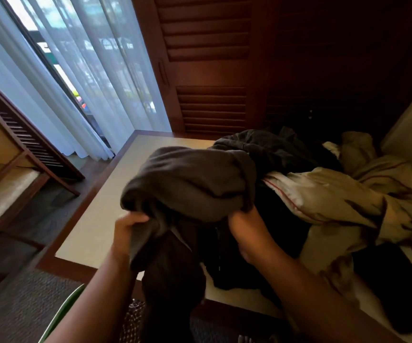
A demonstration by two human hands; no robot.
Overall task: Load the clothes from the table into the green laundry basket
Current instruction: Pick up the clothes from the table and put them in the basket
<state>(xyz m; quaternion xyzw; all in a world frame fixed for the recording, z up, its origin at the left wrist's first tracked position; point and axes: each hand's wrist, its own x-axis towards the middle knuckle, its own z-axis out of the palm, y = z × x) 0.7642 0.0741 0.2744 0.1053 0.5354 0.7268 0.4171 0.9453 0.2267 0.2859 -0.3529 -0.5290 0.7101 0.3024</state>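
A dark grey garment (190,184) is bunched up above the table's near edge, its lower part hanging down past the edge. My left hand (128,231) grips its left side and my right hand (244,226) grips its right side from underneath. Behind and to the right, a pile of clothes lies on the table (96,214): black pieces (279,147) and a beige camouflage garment with red piping (328,196). The green laundry basket (63,313) shows only as a curved green rim at the bottom left, beside my left forearm, with checked fabric (133,320) next to it.
A wooden chair with a pale cushion (9,179) stands to the left on dark carpet. White sheer curtains (76,78) cover the window behind the table. Dark louvred wooden doors (209,70) rise at the back. A pale wall (410,129) borders the table on the right.
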